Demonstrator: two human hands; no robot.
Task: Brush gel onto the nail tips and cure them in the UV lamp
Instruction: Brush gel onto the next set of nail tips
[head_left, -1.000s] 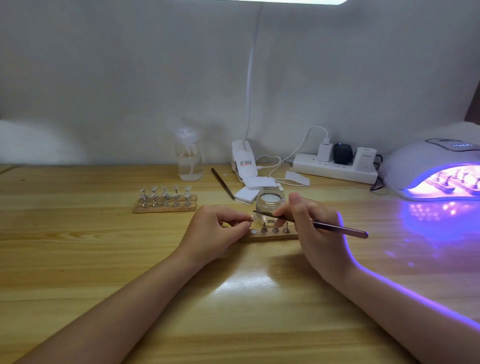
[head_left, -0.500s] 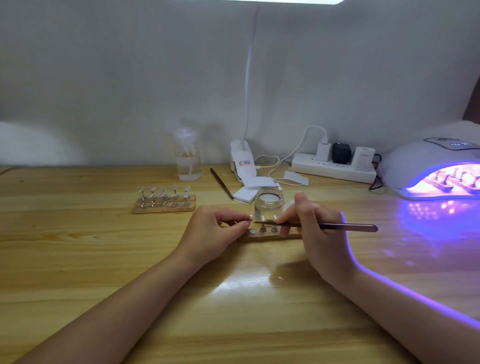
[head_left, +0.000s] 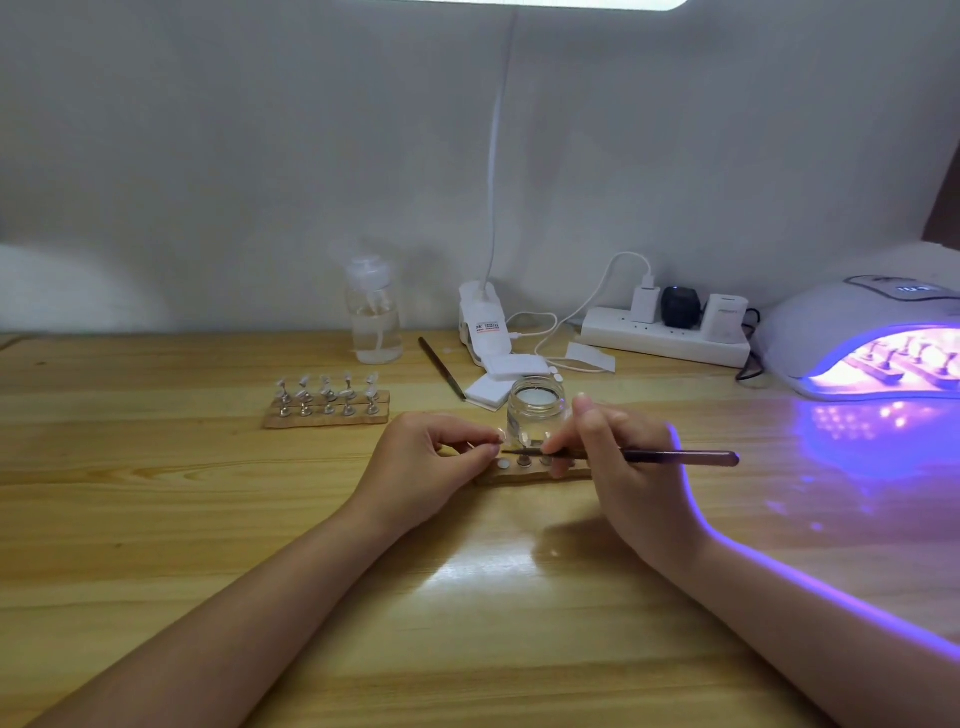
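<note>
Centrally, on the wooden table (head_left: 156, 519): left hand (head_left: 426, 462) with fingers curled, pinching a small nail tip on its stand (head_left: 497, 442) at thumb and forefinger; right hand (head_left: 618, 467) gripping a gel brush (head_left: 670, 457) like a pen, bristle end laid level against the pinched tip. Directly beneath, a wooden holder strip (head_left: 524, 474) with a few studs, just in front of an open glass jar (head_left: 535, 410). Far left, a second holder (head_left: 326, 410) carrying two rows of tips. At right edge, the UV lamp (head_left: 852, 332), lit violet, with more strips inside.
</note>
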